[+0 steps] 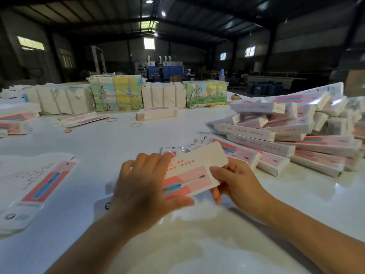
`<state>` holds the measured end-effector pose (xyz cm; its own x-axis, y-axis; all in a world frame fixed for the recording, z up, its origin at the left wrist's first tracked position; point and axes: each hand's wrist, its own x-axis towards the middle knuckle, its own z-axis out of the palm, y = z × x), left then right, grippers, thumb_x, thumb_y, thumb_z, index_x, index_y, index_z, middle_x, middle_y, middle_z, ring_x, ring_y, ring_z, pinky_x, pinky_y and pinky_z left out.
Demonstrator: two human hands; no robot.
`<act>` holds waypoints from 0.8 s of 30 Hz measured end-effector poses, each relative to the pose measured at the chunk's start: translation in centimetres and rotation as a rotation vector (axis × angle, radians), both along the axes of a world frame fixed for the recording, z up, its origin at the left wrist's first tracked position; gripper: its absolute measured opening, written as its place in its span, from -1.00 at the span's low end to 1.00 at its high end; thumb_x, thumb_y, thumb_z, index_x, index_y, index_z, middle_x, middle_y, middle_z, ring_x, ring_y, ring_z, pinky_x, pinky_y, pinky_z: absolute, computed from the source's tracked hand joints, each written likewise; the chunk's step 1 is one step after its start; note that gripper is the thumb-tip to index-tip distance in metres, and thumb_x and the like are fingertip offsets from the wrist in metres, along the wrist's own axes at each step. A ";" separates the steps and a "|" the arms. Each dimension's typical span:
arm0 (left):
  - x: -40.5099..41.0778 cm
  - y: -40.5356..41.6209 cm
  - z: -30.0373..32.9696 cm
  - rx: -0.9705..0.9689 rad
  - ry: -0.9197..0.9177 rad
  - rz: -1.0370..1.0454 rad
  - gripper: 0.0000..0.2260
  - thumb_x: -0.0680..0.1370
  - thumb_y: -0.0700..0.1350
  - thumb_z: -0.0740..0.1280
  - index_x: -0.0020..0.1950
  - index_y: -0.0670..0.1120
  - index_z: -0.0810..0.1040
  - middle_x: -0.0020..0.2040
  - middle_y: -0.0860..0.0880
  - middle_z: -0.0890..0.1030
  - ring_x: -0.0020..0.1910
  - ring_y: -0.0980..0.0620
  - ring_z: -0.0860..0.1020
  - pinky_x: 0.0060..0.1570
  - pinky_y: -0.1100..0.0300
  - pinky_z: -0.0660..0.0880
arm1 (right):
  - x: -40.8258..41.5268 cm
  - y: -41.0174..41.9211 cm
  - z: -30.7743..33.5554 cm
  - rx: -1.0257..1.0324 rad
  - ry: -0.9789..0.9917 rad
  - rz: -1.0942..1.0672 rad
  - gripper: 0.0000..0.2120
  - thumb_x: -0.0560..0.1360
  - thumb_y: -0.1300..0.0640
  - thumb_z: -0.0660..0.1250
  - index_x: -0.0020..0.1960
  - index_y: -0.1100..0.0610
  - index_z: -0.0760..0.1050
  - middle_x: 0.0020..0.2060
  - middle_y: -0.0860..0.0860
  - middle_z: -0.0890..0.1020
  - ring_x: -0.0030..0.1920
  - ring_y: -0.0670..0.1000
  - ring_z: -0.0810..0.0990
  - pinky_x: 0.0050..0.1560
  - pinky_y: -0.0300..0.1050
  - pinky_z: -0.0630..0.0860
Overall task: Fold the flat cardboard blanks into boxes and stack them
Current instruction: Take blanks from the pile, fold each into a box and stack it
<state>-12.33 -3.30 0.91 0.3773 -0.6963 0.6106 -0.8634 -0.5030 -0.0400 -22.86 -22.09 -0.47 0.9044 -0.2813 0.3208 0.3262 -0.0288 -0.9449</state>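
— Two hands on one blank, then. Which step is this?

— Mid-fold, I'd judge. The cardboard blank (194,169) is held up off the bench (110,147), tilted, its plain flap raised toward the far side and the pink printed panel facing the camera.

— How are the fingers set?

— The left hand (146,186) lies over the blank's near-left end, fingers close together and bent across the top, thumb underneath pinching the lower edge. The right hand (235,184) pinches the right end, thumb on the printed face, fingers curled behind it.

— And where do finished ones go?

— The heap of folded boxes (286,133) sits on the bench to the right, with its nearest boxes just past the right hand. More flat blanks (37,184) lie to the left.

— What does the next move call for?

— Probably squaring the panels into a tube and tucking the raised flap in. That needs the left thumb to keep the crease firm while the right fingers push the flap over; thin card like this may buckle if pressed off the score line. Whether the far end is already closed, I cannot tell.
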 end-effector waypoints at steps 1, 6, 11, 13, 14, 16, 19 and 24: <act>-0.5 -0.4 -0.1 0.002 -0.017 0.007 -0.16 0.31 0.53 0.07 0.25 -0.11 0.51 0.01 -0.03 0.61 -0.15 -0.03 0.54 -0.20 0.09 0.45 | 0.0 0.2 0.0 -0.011 -0.008 0.010 -0.66 0.54 0.30 0.22 -0.30 0.09 0.64 -0.49 0.17 0.56 -0.59 0.04 0.47 -0.52 -0.21 0.43; -1.6 -0.6 0.3 -0.094 0.088 -0.102 -0.25 0.26 0.38 0.29 0.25 -0.12 0.48 -0.03 -0.04 0.59 -0.17 0.02 0.53 -0.30 0.26 0.43 | -0.4 -0.1 1.0 0.311 0.076 0.279 -0.70 0.38 0.25 0.26 0.08 0.31 0.55 -0.22 0.30 0.62 -0.54 0.07 0.56 -0.55 -0.14 0.53; -1.4 -0.1 0.5 -0.018 -0.006 -0.123 -0.24 0.21 0.34 0.39 0.22 -0.16 0.50 -0.04 -0.06 0.62 -0.23 0.00 0.55 -0.32 0.25 0.41 | -0.8 -0.4 1.2 0.075 0.157 0.208 -0.76 0.33 0.30 0.31 -0.05 0.15 0.64 -0.31 0.13 0.66 -0.51 0.03 0.55 -0.54 -0.14 0.53; -1.4 -0.1 0.5 0.006 -0.024 -0.127 -0.22 0.19 0.33 0.43 0.21 -0.17 0.51 -0.04 -0.06 0.62 -0.25 0.02 0.55 -0.32 0.29 0.38 | -1.0 -0.5 1.1 0.021 0.190 0.209 -0.78 0.32 0.27 0.36 -0.10 0.08 0.68 -0.33 0.10 0.67 -0.52 0.02 0.55 -0.54 -0.16 0.52; -1.5 -0.1 0.6 0.017 -0.023 -0.126 -0.22 0.19 0.33 0.43 0.21 -0.18 0.51 -0.04 -0.05 0.62 -0.26 0.03 0.55 -0.32 0.31 0.36 | -1.0 -0.5 1.2 -0.004 0.195 0.203 -0.78 0.32 0.26 0.36 -0.11 0.06 0.69 -0.33 0.11 0.67 -0.54 0.02 0.53 -0.56 -0.19 0.49; -1.5 -0.1 0.7 0.026 -0.025 -0.127 -0.25 0.19 0.32 0.43 0.18 -0.18 0.52 -0.07 -0.05 0.62 -0.29 0.02 0.54 -0.35 0.31 0.35 | -1.0 -0.4 1.3 -0.052 0.187 0.166 -0.81 0.32 0.25 0.37 -0.14 0.07 0.70 -0.37 0.14 0.64 -0.62 -0.01 0.46 -0.60 -0.26 0.40; -1.5 -0.2 0.8 -0.004 -0.048 -0.117 -0.36 0.16 0.24 0.53 0.06 -0.14 0.57 -0.15 -0.06 0.64 -0.38 -0.03 0.56 -0.49 0.26 0.40 | -0.8 -0.3 1.4 -0.103 0.188 0.056 -0.78 0.37 0.33 0.36 -0.30 0.07 0.68 -0.58 0.08 0.50 -0.69 -0.06 0.34 -0.63 -0.34 0.26; -1.7 -0.6 0.7 0.022 0.005 -0.092 -0.29 0.13 0.28 0.53 0.11 -0.15 0.58 -0.16 -0.05 0.66 -0.39 -0.03 0.57 -0.51 0.19 0.46 | -0.8 -0.8 1.8 0.092 0.308 -0.019 -0.72 0.38 0.46 0.27 -0.30 0.19 0.67 -0.61 0.07 0.41 -0.69 -0.08 0.27 -0.66 -0.39 0.18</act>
